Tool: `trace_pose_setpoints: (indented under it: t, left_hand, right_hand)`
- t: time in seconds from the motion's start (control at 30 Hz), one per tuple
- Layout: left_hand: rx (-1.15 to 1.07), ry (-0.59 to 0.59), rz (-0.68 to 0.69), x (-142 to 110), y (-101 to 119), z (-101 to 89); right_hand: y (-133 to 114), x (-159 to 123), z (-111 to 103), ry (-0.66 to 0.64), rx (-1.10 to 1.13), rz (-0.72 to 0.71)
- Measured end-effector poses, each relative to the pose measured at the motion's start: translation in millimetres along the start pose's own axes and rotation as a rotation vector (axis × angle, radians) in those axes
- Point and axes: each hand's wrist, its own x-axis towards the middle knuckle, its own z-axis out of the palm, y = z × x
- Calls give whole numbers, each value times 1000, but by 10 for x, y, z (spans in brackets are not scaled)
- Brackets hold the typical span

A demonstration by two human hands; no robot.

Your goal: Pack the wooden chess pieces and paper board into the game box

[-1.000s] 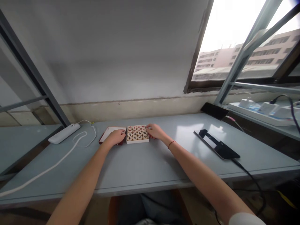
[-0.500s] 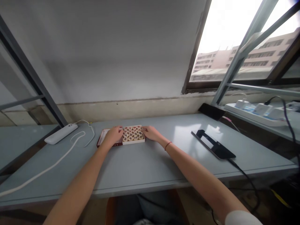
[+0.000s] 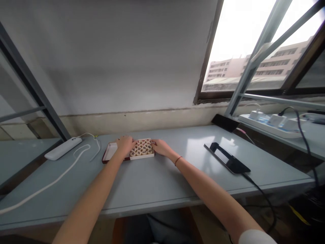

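A white-walled box of round Chinese chess pieces (image 3: pixel 141 148), marked with red and dark characters, stands on the desk in front of me. Its dark red lid (image 3: pixel 109 151), with a pale inside, lies hollow side up against the box's left side. Reaching across the lid, my left hand (image 3: pixel 125 145) is open, fingers apart, its thumb by the left edge of the pieces. On the other side, my right hand (image 3: pixel 161 147) rests with outstretched fingers against the box's right edge. The lid's right part is hidden beneath my left hand and forearm.
A white power bank-like device (image 3: pixel 63 148) with a white cable (image 3: pixel 61 178) lies at left. At right are a black tablet-like device (image 3: pixel 227 159) on a cable and a dark flat object (image 3: pixel 225 122). A power strip (image 3: pixel 269 125) sits beyond the metal frame (image 3: pixel 250 73).
My left hand has shifted slightly right and away from me, toward the pieces. The right hand stays at the box's right edge. The whole view has shifted a little.
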Motion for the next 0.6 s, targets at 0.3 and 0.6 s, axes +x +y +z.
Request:
trace_pose_setpoints:
  t: [0.3, 0.6]
  left_hand:
    - [-78, 44, -27, -60, 13, 60]
    - [-369, 174, -53, -118, 62, -15]
  right_hand:
    - [-5, 7, -3, 2, -13, 18]
    - [-161, -128, -146, 178, -90, -51]
